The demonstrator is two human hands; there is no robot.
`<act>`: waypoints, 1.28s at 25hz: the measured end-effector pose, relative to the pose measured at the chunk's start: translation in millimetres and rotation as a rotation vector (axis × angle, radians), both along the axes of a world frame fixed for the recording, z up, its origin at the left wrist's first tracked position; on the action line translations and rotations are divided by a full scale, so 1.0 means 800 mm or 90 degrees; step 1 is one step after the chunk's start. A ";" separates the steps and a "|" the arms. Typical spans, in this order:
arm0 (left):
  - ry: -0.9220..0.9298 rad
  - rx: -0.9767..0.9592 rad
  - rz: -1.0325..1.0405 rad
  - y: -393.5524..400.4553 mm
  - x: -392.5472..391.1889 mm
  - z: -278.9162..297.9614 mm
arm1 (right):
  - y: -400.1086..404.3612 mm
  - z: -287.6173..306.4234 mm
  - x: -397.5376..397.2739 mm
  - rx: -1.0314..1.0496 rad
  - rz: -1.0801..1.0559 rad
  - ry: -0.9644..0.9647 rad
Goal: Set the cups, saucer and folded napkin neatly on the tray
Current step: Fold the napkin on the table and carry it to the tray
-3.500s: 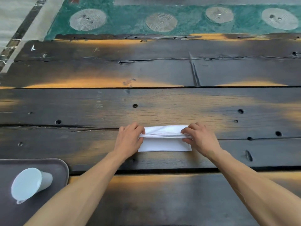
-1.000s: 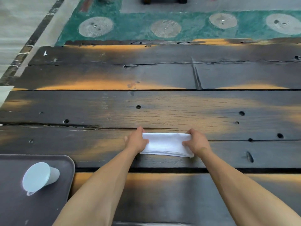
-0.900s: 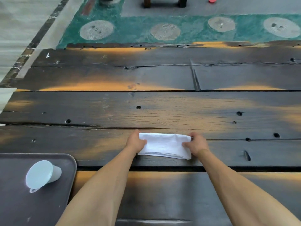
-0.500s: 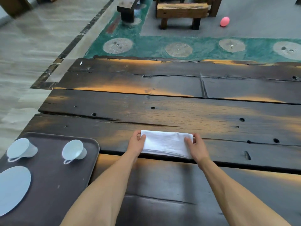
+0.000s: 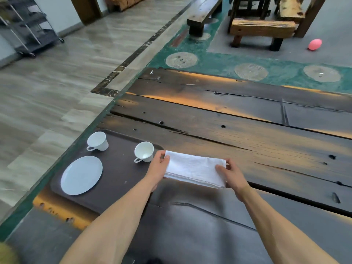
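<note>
Hands (image 5: pixel 194 171) pinching folded napkin's (image 5: pixel 196 169) ends

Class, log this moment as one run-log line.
hands: left and right hold napkin ends | napkin: folded, beside tray | on tray: two cups, saucer

Two white cups, one (image 5: pixel 97 141) and another (image 5: pixel 144 151), one white saucer (image 5: pixel 81 175) and one dark tray (image 5: pixel 118 180); one folded white napkin (image 5: pixel 195 168) between two hands, left (image 5: pixel 158 165) and right (image 5: pixel 231 174); one pink ball (image 5: pixel 315 44) beyond
</note>
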State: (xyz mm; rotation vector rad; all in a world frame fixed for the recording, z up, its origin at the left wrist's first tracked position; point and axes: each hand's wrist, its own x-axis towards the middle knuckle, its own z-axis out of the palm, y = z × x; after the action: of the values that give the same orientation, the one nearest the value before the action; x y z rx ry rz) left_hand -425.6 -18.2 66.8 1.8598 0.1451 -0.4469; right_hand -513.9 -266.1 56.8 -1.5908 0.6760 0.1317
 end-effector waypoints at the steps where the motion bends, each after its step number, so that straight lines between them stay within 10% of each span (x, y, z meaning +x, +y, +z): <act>1: -0.005 0.016 -0.002 0.018 0.000 0.002 | 0.016 0.002 0.002 0.013 0.003 0.005; 16: 0.025 0.116 -0.086 0.299 0.037 -0.015 | 0.294 -0.010 0.013 0.072 -0.024 0.040; 32: 0.042 0.181 -0.135 0.346 0.085 -0.087 | 0.370 -0.074 0.033 -0.108 -0.184 0.194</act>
State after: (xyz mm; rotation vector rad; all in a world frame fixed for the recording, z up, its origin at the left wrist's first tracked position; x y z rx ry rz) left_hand -357.8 258.9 -2.9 2.1504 0.0575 -0.6609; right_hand -487.8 30.0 -2.0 -1.6310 1.1736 0.1050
